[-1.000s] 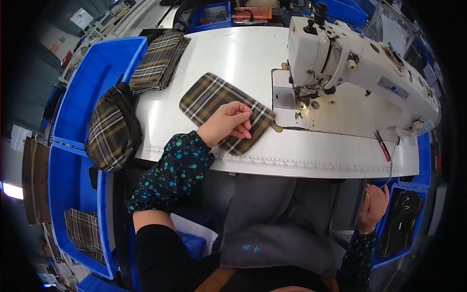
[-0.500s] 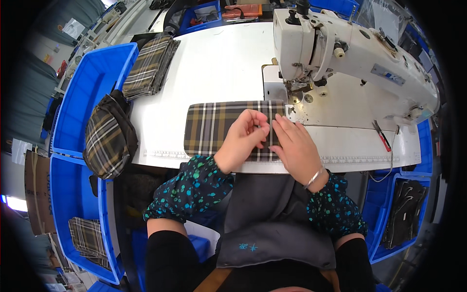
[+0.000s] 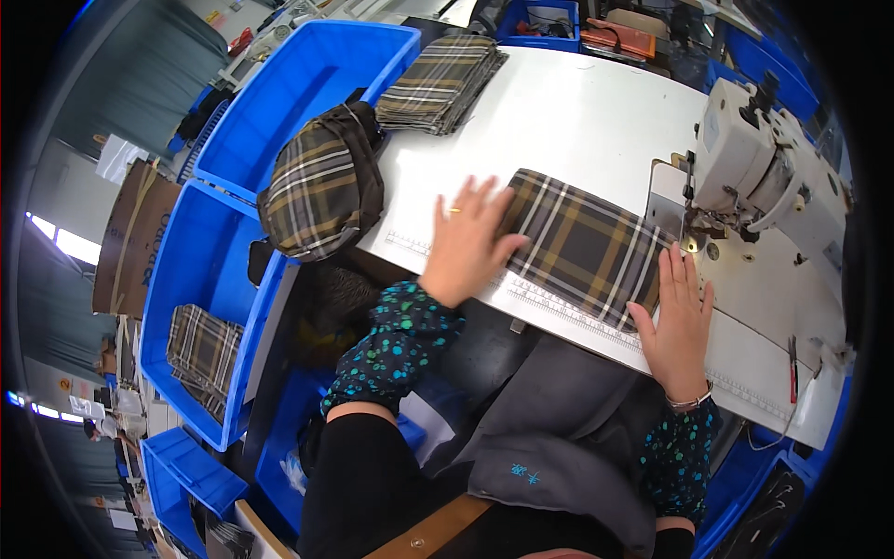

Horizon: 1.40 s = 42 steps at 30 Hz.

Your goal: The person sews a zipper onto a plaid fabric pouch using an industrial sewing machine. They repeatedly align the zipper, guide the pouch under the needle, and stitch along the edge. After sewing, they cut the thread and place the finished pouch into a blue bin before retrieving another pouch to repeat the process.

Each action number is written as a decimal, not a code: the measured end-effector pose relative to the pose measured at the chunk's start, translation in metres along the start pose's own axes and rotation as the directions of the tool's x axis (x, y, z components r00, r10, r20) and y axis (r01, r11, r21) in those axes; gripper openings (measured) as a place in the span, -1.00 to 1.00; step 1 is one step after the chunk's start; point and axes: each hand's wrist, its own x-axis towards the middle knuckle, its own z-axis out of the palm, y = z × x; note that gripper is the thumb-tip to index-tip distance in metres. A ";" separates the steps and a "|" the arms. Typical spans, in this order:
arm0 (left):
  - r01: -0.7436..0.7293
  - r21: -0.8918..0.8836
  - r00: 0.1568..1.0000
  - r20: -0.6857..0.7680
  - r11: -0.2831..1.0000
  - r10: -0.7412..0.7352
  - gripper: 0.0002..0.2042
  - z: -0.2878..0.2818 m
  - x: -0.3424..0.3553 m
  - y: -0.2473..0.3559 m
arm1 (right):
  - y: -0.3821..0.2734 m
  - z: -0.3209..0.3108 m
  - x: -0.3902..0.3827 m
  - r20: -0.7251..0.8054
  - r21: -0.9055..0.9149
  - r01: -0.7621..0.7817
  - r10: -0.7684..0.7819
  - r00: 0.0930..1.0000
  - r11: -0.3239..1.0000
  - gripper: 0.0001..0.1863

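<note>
A rectangular plaid fabric piece in brown, black and white lies flat on the white table, beside the printed ruler strip. My left hand, slightly blurred, is at the left edge of the piece with fingers spread. My right hand rests with flat fingers on the right end of the piece, thumb apart. Neither hand grips anything. Just beyond the right end of the fabric is the head of a white sewing machine.
A plaid pouch and a stack of plaid pieces sit at the left of the table. Blue bins line the left side, one holding plaid pieces. Red-handled snips lie at the right.
My view has swung left. My hands, close together over the fabric's right end before, are now apart; the left has moved to its left edge and its fingers have opened.
</note>
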 end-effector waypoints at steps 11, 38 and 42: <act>0.409 0.503 0.912 -0.244 0.761 -0.328 -0.53 -0.079 -0.089 -0.125 | 0.001 0.001 0.000 -0.008 -0.011 0.009 -0.010 1.000 1.000 -0.15; 0.111 -0.128 0.318 -0.935 0.986 -0.158 -0.76 -0.224 -0.026 -0.109 | 0.000 -0.001 0.000 -0.019 0.021 -0.007 0.007 1.000 1.000 -0.14; -0.288 -0.682 0.521 -0.701 0.672 -0.487 -0.73 -0.225 -0.031 -0.056 | 0.003 -0.007 0.001 -0.140 0.125 0.068 -0.050 0.989 0.990 -0.05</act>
